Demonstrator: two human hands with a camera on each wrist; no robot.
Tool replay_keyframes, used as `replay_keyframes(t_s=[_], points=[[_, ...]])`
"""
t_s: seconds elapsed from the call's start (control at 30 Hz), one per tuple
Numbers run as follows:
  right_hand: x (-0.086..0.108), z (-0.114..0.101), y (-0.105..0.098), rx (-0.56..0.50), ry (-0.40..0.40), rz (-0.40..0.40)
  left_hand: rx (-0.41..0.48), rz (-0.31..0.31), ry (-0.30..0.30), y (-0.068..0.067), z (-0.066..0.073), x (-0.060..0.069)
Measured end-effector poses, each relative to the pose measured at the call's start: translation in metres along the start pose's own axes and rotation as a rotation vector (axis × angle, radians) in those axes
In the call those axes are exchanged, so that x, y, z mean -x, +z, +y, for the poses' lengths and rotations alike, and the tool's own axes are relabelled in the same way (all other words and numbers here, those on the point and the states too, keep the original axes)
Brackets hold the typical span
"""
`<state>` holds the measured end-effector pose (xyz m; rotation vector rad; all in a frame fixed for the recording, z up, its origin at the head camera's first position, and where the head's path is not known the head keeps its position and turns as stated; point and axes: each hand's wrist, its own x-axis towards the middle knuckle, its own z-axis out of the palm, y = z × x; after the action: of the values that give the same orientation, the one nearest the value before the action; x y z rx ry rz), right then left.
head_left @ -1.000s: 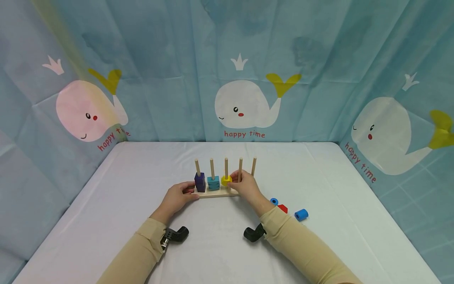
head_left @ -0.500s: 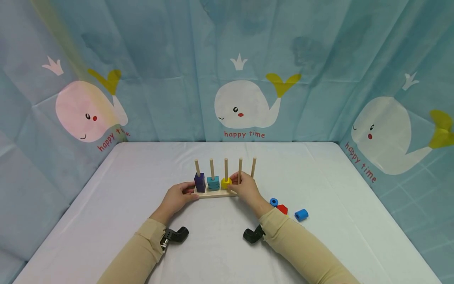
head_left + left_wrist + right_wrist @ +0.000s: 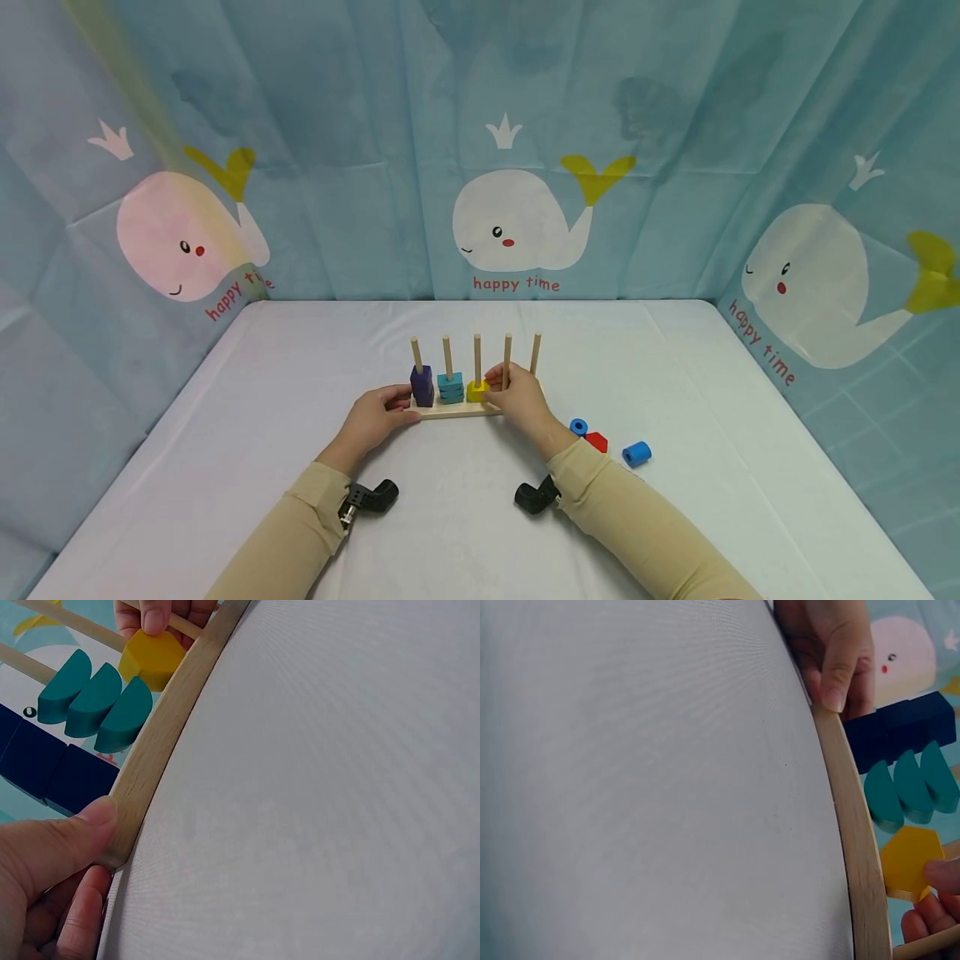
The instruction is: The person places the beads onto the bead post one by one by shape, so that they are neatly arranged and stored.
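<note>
A wooden peg stand (image 3: 450,412) with several upright pegs sits on the table. My left hand (image 3: 375,417) grips its left end, thumb (image 3: 97,814) on the base and fingers round the corner. Dark blue-purple blocks (image 3: 422,387) are stacked on the leftmost peg, and teal half-round blocks (image 3: 451,388) on the one beside it. On the middle peg, a yellow angular block (image 3: 911,862) sits low against the base. My right hand (image 3: 525,406) pinches that block between thumb and fingers; its fingers partly hide the fourth peg. The two right-hand pegs carry no visible blocks.
Right of the stand lie a blue ring-shaped block (image 3: 578,427), a red block (image 3: 597,442) partly behind the right sleeve, and a blue cylinder (image 3: 637,453). A white-covered table (image 3: 712,400) meets a whale-print curtain (image 3: 337,233) at the back and sides.
The yellow block has slid down the middle peg to the base, with my right hand moving down along with it. My left hand has stayed on the stand's end.
</note>
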<state>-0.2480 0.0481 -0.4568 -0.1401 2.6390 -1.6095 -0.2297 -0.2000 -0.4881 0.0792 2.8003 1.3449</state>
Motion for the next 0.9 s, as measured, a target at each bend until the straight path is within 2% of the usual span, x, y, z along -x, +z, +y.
replay_keyframes(t_s=[0.2,0.43,0.67,0.77,0.9], points=[[0.000,-0.001,-0.001,0.007,0.010,-0.009,-0.011,0.004,0.011,0.001,-0.001,0.001],[0.003,0.000,-0.004,0.003,-0.019,-0.026,-0.032,0.010,0.008,0.001,-0.001,0.000],[0.014,-0.010,-0.019,0.035,-0.037,-0.032,-0.019,-0.004,0.000,0.000,0.000,-0.001],[0.018,-0.015,-0.027,0.052,-0.068,-0.037,-0.018,-0.008,-0.003,0.000,0.000,0.000],[0.023,-0.022,-0.039,0.026,-0.072,-0.053,-0.015,-0.009,-0.003,-0.001,0.000,0.000]])
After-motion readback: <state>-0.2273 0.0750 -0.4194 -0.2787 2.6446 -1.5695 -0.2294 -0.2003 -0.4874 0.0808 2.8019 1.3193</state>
